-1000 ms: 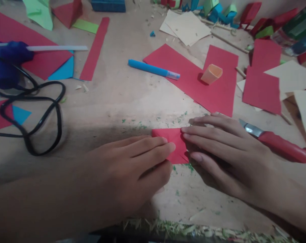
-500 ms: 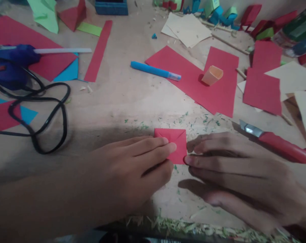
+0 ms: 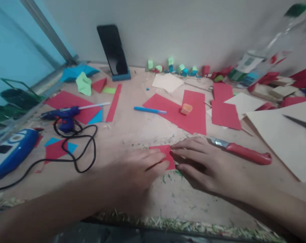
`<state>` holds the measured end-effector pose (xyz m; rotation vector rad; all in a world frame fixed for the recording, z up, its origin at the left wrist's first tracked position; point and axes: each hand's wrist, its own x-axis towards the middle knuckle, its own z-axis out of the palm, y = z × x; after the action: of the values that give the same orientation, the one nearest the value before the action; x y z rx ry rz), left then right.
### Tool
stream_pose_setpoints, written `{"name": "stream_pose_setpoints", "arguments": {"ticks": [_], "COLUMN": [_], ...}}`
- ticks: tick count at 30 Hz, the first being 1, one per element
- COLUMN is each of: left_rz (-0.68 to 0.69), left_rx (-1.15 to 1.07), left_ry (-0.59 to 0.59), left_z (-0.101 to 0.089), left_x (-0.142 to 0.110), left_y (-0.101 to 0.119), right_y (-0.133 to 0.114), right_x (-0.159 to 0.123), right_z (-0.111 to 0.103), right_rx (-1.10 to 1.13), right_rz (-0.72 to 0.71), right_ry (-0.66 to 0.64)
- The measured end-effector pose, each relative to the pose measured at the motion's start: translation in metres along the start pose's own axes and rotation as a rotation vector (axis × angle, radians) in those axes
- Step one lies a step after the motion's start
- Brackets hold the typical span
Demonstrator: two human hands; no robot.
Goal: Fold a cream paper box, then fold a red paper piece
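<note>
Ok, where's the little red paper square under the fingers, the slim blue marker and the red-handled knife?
Little red paper square (image 3: 171, 164), head view: bare lower right part.
Slim blue plastic marker (image 3: 149, 110), head view: barrel.
Red-handled metal knife (image 3: 244, 152), head view: handle.

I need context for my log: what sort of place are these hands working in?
Probably a papercraft worktable: a blue glue gun lies to the left, cut red paper is spread about, and a red-handled knife lies beside the right hand.
</note>
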<state>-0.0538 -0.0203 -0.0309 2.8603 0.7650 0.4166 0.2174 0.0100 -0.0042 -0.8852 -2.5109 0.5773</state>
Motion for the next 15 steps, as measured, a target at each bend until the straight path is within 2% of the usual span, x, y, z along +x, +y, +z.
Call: {"name": "stream_pose_setpoints", "arguments": {"ticks": [1, 3, 6, 8, 11, 12, 14, 15], "left_rz": [-0.015, -0.017, -0.011, -0.055, -0.081, -0.06, 0.04, 0.105], "left_rx": [0.024, 0.054, 0.083, 0.053, 0.0, 0.007, 0.085, 0.145], "left_ry": [0.048, 0.066, 0.114, 0.145, 0.196, 0.222, 0.265, 0.277], "left_z": [0.001, 0.002, -0.002, -0.005, -0.01, -0.013, -0.018, -0.021], "left_x": [0.0, 0.001, 0.003, 0.004, 0.008, 0.01, 0.014, 0.017], "left_y": [-0.001, -0.005, -0.009, -0.009, -0.003, 0.0, 0.006, 0.008], "right_y": [-0.003, -0.01, -0.022, -0.028, -0.031, -0.031, -0.031, -0.031], "right_x": [0.0, 0.001, 0.003, 0.005, 0.011, 0.013, 0.017, 0.019], "right_z": [-0.001, -0.005, -0.01, -0.008, 0.006, 0.012, 0.021, 0.024], "right_rx": [-0.011, -0.003, 0.119, 0.344, 0.838, 0.99, 1.212, 1.233], "right_rz": [0.012, 0.066, 0.297, 0.52, 0.847, 0.898, 0.827, 0.789], "right_ry": [-0.014, -0.025, -0.008, 0.002, 0.016, 0.055, 0.22, 0.265]}}
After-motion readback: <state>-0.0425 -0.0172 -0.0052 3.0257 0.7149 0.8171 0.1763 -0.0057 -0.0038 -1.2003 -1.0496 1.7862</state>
